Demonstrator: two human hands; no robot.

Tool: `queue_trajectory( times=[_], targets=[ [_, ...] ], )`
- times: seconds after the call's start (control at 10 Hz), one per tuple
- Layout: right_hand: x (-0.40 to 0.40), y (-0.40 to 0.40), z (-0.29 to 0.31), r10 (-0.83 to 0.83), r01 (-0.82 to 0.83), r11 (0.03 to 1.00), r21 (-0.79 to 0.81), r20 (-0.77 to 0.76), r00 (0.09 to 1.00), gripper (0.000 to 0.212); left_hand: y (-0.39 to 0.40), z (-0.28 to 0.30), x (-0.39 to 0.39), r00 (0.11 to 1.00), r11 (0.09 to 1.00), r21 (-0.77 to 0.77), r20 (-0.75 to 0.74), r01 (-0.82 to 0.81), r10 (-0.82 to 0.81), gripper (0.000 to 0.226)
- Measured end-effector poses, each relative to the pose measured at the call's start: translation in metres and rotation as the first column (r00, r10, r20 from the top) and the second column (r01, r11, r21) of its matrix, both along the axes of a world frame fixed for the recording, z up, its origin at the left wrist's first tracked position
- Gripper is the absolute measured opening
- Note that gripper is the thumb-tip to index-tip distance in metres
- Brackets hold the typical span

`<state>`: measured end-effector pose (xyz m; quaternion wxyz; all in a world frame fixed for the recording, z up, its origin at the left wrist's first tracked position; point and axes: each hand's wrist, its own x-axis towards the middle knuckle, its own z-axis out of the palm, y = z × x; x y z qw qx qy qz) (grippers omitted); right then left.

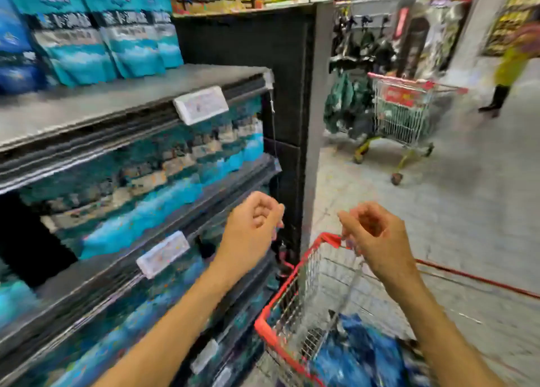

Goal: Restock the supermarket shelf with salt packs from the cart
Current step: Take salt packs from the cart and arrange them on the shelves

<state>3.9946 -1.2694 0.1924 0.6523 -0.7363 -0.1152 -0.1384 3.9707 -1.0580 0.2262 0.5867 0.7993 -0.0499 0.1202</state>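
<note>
Blue and turquoise salt packs (76, 48) stand upright in a row on the top shelf (96, 100) at our left, pushed back from its front edge, and more of them fill the shelves below, though blur smears their print. White price tags (201, 104) clip to the shelf fronts. Our left hand (253, 224) hangs in the air just in front of the lower shelf edge, its fingers loosely curled toward the palm with nothing in them. Our right hand (370, 234) is raised beside it, well apart from the left, above the far red rim of the cart (287, 293); its fingers also curl loosely and we see nothing held between them, though the fingertips overlap the rim in this view and we cannot tell whether they touch it. The cart is wire with red trim and sits just beside the shelf unit, at our lower right. Dark blue packs (368, 354) lie heaped in its near end, too blurred to read. Farther down the aisle a second cart (404, 118) stands on the pale floor (473, 211), and a person in yellow (510, 65) is at the far right.
</note>
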Motion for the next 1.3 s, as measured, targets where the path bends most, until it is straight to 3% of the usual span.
queue_trajectory(
  times=[0.1, 0.2, 0.3, 0.4, 0.5, 0.6, 0.7, 0.8, 0.9, 1.0, 1.1, 1.2, 1.3],
  targets=[
    [-0.019, -0.072, -0.068, -0.233, 0.228, 0.972, -0.049, -0.175, 0.957, 0.023, -0.068, -0.084, 0.020, 0.970, 0.993, -0.005, -0.216, 0.115, -0.113, 0.013],
    [-0.039, -0.133, -0.133, -0.422, 0.421, 0.903, -0.083, -0.353, 0.835, 0.021, -0.133, -0.162, 0.031, 0.873, 0.976, -0.044, -0.439, 0.215, -0.213, 0.018],
    [-0.054, -0.184, -0.206, -0.516, 0.494, 0.849, -0.190, -0.503, 0.693, 0.026, -0.185, -0.246, 0.037, 0.726, 0.942, -0.010, -0.635, 0.336, -0.266, 0.033],
    [-0.062, -0.226, -0.289, -0.524, 0.486, 0.832, -0.266, -0.665, 0.533, 0.020, -0.225, -0.335, 0.045, 0.602, 0.869, 0.077, -0.751, 0.488, -0.272, 0.041],
    [-0.067, -0.257, -0.375, -0.517, 0.434, 0.831, -0.349, -0.771, 0.370, 0.028, -0.252, -0.414, 0.050, 0.503, 0.748, 0.228, -0.849, 0.624, -0.161, 0.026],
    [-0.071, -0.272, -0.453, -0.514, 0.388, 0.834, -0.393, -0.809, 0.286, 0.035, -0.277, -0.490, 0.053, 0.471, 0.679, 0.296, -0.878, 0.672, -0.083, 0.037],
    [-0.065, -0.274, -0.516, -0.547, 0.319, 0.823, -0.470, -0.807, 0.222, 0.030, -0.302, -0.553, 0.053, 0.416, 0.697, 0.296, -0.909, 0.653, -0.003, 0.037],
    [-0.056, -0.282, -0.570, -0.619, 0.212, 0.782, -0.586, -0.770, 0.156, 0.030, -0.321, -0.608, 0.051, 0.378, 0.772, 0.246, -0.926, 0.586, 0.008, 0.011],
    [-0.067, -0.300, -0.611, -0.717, -0.047, 0.686, -0.726, -0.685, 0.130, 0.045, -0.341, -0.657, 0.044, 0.332, 0.869, 0.168, -0.943, 0.465, 0.004, 0.028],
    [-0.075, -0.314, -0.634, -0.765, -0.182, 0.613, -0.769, -0.635, 0.107, 0.065, -0.357, -0.688, 0.037, 0.306, 0.961, 0.086, -0.952, 0.262, 0.002, 0.013],
    [-0.079, -0.327, -0.657, -0.740, -0.232, 0.631, -0.740, -0.664, 0.108, 0.090, -0.366, -0.704, 0.030, 0.324, 0.976, 0.136, -0.943, 0.170, 0.075, 0.051],
    [-0.078, -0.333, -0.666, -0.790, -0.291, 0.533, -0.795, -0.590, 0.165, 0.096, -0.370, -0.709, 0.022, 0.332, 0.982, 0.158, -0.936, 0.103, 0.116, 0.048],
    [-0.082, -0.331, -0.666, -0.769, -0.267, 0.562, -0.783, -0.613, 0.178, 0.095, -0.365, -0.709, 0.020, 0.281, 0.985, 0.134, -0.955, 0.112, 0.098, 0.030]
  ],
)
